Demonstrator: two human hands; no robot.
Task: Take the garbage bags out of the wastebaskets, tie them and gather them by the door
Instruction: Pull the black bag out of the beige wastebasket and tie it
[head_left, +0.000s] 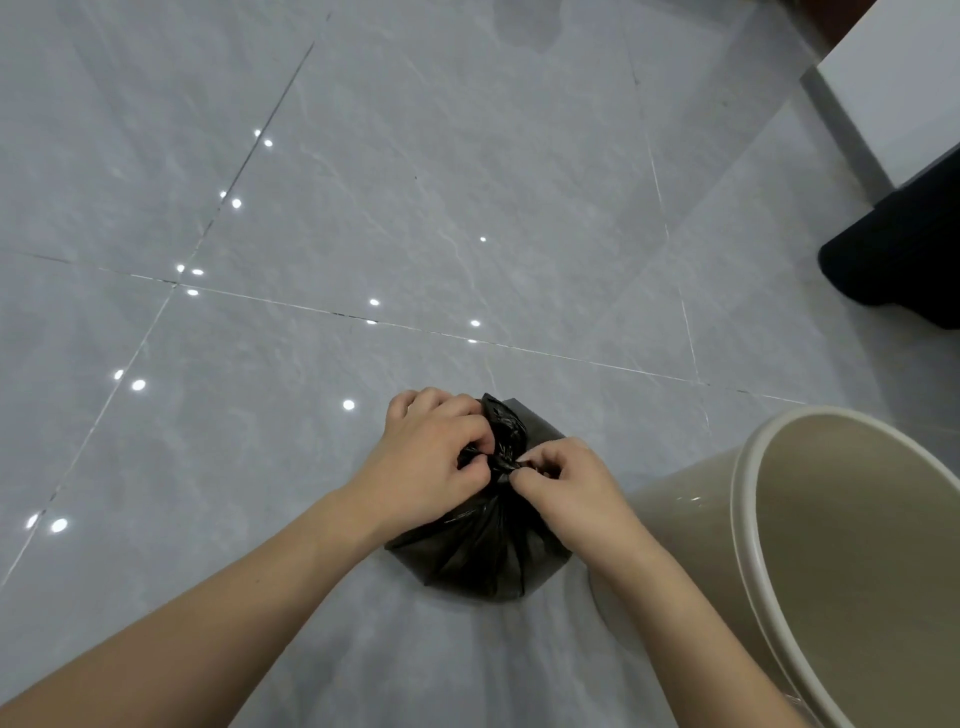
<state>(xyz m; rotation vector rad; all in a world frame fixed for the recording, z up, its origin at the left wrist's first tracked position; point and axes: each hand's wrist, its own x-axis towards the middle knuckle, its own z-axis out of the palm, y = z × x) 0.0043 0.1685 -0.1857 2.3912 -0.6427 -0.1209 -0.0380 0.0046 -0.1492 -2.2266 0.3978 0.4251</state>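
Black garbage bag (478, 556) on floor, neck gathered, beside beige wastebasket (810, 545)

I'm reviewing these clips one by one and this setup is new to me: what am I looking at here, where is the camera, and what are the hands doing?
There is no machine here. The one picture comes from a wide-angle camera worn on a person's head, looking down at their own bare arms. On the grey tiled floor sits a small black garbage bag. The left hand and the right hand both pinch its gathered neck, as if tying a knot. To the right stands a beige wastebasket with no bag in it. At the far right edge is a dark shape I cannot identify.
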